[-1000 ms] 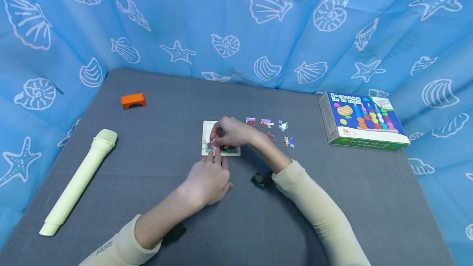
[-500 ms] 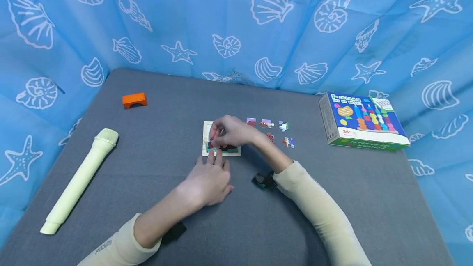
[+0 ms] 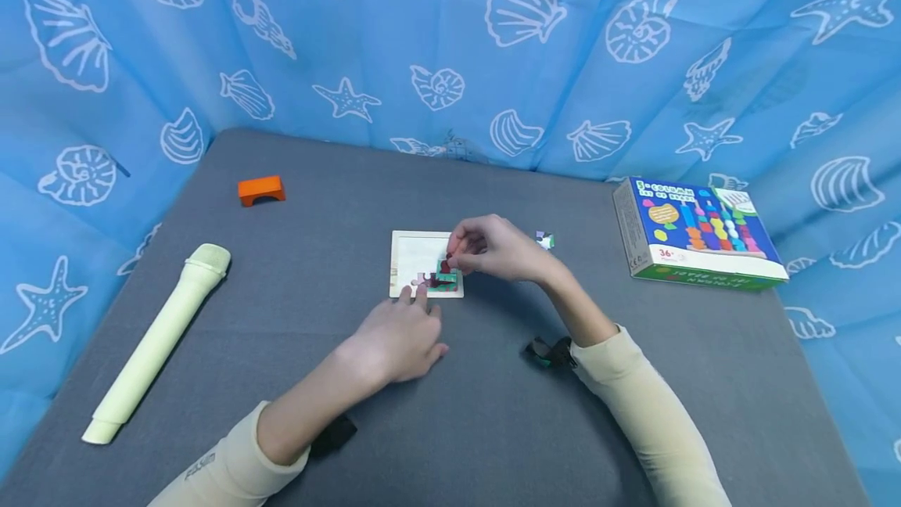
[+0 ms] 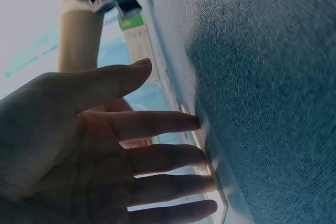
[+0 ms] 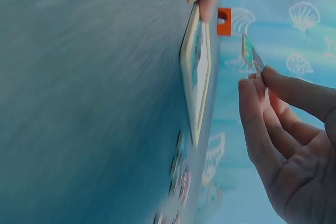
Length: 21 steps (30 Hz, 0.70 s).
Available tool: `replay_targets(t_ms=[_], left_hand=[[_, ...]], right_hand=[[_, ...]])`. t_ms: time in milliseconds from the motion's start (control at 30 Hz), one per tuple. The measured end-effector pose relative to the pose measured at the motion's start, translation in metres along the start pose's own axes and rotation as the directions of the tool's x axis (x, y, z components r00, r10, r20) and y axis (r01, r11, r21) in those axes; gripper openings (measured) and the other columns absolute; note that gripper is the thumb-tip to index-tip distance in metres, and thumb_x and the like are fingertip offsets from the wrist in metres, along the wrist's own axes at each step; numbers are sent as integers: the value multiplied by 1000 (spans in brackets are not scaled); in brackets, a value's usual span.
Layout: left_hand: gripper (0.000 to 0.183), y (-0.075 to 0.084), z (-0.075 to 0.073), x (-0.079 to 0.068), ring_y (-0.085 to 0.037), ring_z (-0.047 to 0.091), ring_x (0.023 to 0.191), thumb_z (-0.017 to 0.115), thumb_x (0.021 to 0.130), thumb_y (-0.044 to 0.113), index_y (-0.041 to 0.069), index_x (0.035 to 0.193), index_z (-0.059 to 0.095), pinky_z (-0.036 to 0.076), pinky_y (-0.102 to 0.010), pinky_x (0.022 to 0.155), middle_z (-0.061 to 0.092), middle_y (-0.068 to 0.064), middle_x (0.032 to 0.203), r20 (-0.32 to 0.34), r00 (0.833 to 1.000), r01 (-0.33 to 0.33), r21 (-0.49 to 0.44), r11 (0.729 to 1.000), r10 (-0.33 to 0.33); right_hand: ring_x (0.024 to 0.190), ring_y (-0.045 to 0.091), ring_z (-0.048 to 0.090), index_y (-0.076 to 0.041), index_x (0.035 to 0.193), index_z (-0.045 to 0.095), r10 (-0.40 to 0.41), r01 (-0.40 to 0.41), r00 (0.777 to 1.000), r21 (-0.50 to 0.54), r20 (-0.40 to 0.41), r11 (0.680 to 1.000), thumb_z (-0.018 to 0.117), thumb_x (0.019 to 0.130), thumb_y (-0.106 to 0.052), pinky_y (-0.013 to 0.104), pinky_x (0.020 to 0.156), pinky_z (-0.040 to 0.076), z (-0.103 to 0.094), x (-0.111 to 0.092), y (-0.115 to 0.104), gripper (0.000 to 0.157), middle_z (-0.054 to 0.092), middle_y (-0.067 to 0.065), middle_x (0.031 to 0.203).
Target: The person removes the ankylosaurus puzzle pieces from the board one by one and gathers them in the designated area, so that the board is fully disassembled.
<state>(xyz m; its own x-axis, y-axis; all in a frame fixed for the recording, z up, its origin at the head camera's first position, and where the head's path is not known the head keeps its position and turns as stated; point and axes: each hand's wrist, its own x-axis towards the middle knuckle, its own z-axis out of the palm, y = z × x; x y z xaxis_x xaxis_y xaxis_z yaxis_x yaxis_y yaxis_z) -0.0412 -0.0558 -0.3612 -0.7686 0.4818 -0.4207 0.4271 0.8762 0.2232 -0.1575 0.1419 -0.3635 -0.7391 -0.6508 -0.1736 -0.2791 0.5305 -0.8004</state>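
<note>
My right hand [image 3: 496,249] pinches a jigsaw piece [image 5: 247,52] with a green patch between thumb and index finger. In the right wrist view that piece is held up off a shallow pale puzzle tray [image 3: 393,260]. Dark red and green puzzle pieces [image 3: 442,281] lie along the tray's lower right part; its upper left shows bare white. The left hand [image 3: 401,339] has its fingers stretched out, the tips touching the tray's near edge. One loose piece [image 3: 545,239] shows beyond the right hand, and more loose pieces [image 5: 181,179] appear in the right wrist view.
An orange arch block [image 3: 261,190] sits at the back left. Along the left side lies a pale green toy microphone [image 3: 158,343]. A bead-set box [image 3: 700,229] stands at the right. A blue shell-patterned curtain [image 3: 394,30] hangs behind the grey table [image 3: 317,217].
The right hand has shifted right from the tray's left part and now holds a piece near its right side. The left hand stays at the near edge. More of the tray shows.
</note>
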Motion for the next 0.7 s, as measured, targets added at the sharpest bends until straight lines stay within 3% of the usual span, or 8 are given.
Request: replay_targets(t_ms=[300, 467, 700], left_hand=[[58, 0, -1, -1, -47, 40, 161, 60, 112, 41, 3, 155, 58, 44, -59, 126, 39, -28, 172, -14, 1000, -16, -19, 1000, 15], [58, -1, 1, 0, -47, 40, 160, 59, 112, 41, 3, 155, 58, 44, -58, 126, 40, -28, 171, -18, 1000, -15, -14, 1000, 15], [53, -2, 0, -1, -47, 49, 154, 62, 111, 40, 2, 147, 66, 50, -58, 121, 48, -30, 166, -69, 997, -35, 11, 999, 35]], right_hand=[[81, 18, 74, 2, 105, 71, 83, -83, 996, 7, 45, 996, 74, 99, 0, 38, 75, 66, -12, -37, 26, 7, 76, 15, 95], [76, 16, 71, 1, 102, 71, 105, -105, 991, -9, 86, 994, 77, 98, -1, 33, 69, 63, -8, -42, 36, 8, 75, 13, 88], [71, 12, 68, -2, 98, 72, 94, -88, 989, -63, 114, 994, 78, 97, -3, 27, 64, 59, -6, -43, 33, 6, 75, 8, 83]])
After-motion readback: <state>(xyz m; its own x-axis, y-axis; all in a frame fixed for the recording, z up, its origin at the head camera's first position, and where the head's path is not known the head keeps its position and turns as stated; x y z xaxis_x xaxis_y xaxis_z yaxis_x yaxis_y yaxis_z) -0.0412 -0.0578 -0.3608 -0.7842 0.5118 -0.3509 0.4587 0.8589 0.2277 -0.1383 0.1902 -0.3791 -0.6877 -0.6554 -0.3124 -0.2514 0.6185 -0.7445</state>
